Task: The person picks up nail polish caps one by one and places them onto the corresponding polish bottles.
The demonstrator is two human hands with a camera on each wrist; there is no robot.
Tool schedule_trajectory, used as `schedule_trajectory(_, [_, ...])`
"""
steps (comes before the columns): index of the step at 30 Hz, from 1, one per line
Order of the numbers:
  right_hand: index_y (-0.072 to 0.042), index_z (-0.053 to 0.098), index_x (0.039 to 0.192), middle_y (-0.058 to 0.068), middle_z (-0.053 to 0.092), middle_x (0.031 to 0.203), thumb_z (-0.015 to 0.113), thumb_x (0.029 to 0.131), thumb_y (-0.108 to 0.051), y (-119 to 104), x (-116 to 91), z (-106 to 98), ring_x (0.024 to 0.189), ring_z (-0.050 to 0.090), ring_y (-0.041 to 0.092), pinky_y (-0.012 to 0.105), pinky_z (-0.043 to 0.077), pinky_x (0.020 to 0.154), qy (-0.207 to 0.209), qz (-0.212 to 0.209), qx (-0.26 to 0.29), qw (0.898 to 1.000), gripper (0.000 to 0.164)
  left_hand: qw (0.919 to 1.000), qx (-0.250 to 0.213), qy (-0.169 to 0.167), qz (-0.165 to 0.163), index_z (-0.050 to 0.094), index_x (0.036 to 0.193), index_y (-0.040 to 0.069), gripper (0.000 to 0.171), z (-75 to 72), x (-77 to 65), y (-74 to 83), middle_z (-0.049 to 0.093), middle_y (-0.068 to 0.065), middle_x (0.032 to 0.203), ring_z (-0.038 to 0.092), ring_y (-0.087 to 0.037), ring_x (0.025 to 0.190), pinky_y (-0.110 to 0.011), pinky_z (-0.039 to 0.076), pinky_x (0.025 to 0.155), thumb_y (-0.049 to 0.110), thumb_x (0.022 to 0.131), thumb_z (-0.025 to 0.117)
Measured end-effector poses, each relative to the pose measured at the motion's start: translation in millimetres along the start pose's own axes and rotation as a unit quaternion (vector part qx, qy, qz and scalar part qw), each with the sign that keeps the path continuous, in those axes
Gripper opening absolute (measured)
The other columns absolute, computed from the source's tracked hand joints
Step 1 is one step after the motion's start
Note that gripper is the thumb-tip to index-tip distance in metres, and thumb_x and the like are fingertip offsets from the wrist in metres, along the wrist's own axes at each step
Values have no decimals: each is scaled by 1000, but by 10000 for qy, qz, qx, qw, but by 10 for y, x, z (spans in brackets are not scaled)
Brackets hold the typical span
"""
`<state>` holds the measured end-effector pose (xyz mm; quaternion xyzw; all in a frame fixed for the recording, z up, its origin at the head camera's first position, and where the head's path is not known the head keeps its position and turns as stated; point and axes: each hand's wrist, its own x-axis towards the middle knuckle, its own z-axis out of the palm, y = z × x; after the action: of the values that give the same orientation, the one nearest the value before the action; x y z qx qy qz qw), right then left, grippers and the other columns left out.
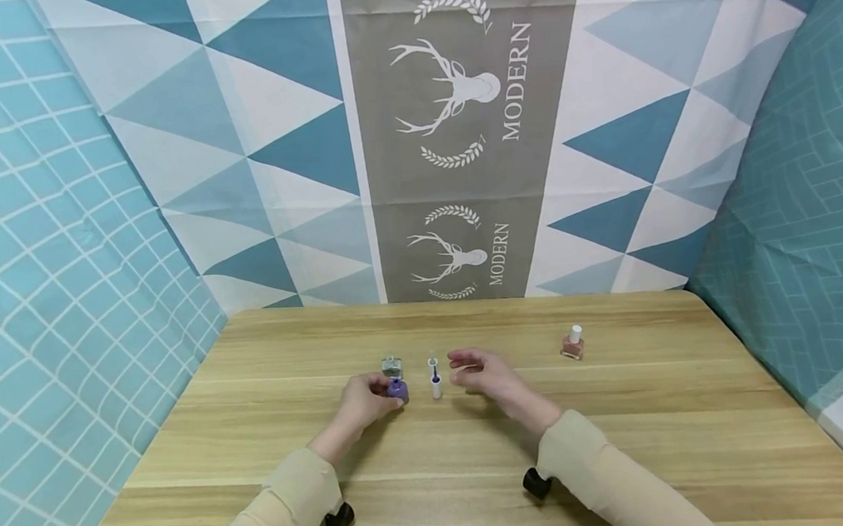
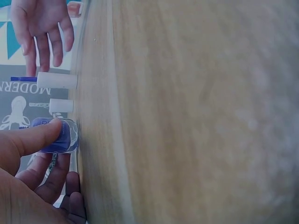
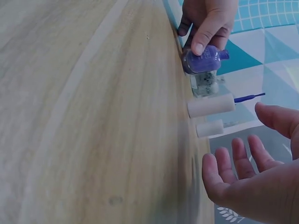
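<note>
Standing brush-up toward the counter's (image 1: 440,470) far edge, likely against smears, two caps (image 1: 436,389) separate the left hand (image 1: 364,400), fingers clamped on a purple bottle (image 1: 398,391), from the right hand (image 1: 487,377), fingers apart.

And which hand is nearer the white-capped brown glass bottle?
Right. The right hand is left of the brown bottle; the left hand, holding a purple glass bottle, is farther left.

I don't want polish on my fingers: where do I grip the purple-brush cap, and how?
Probably best pinched by the sides of the white cap, coming from the right, near the right hand. It stands upright with its purple brush pointing up, so avoid the top.
</note>
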<state>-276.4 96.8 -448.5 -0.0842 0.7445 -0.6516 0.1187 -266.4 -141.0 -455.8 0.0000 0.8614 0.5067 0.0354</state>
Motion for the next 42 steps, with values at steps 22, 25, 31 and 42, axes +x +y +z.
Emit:
schedule_trajectory(22, [6, 58, 116, 17, 63, 106, 70, 78, 1, 97, 147, 161, 90, 58, 18, 29, 51, 76, -334, 92, -645, 9973, 40, 10000, 19, 1, -17, 65, 101, -4, 31, 5, 9, 5, 64, -14, 97, 58, -22, 88, -28, 51, 71, -1, 72, 77])
schedule_trajectory(25, [6, 59, 114, 13, 63, 100, 71, 77, 0, 111, 165, 174, 86, 56, 15, 25, 48, 69, -355, 12, -919, 9951, 39, 10000, 37, -2, -12, 65, 101, -4, 31, 1, 5, 9, 64, -14, 97, 58, -22, 87, -27, 50, 69, -1, 72, 77])
schedule_trajectory(31, [4, 61, 110, 9, 61, 92, 72, 76, 1, 120, 192, 195, 81, 54, 15, 23, 44, 64, -343, -61, -1288, 9911, 36, 10000, 14, 38, -29, 66, 100, -4, 31, 1, 15, 11, 64, -14, 96, 58, -21, 86, -26, 50, 68, -2, 71, 77])
schedule_trajectory(42, [1, 63, 102, 6, 60, 86, 72, 78, -2, 132, 204, 199, 77, 52, 14, 23, 43, 62, -289, -167, -1600, 9866, 27, 9999, -26, -43, -127, 65, 102, -5, 33, -3, 7, 24, 64, -15, 98, 60, -22, 86, -27, 51, 69, -2, 72, 77])
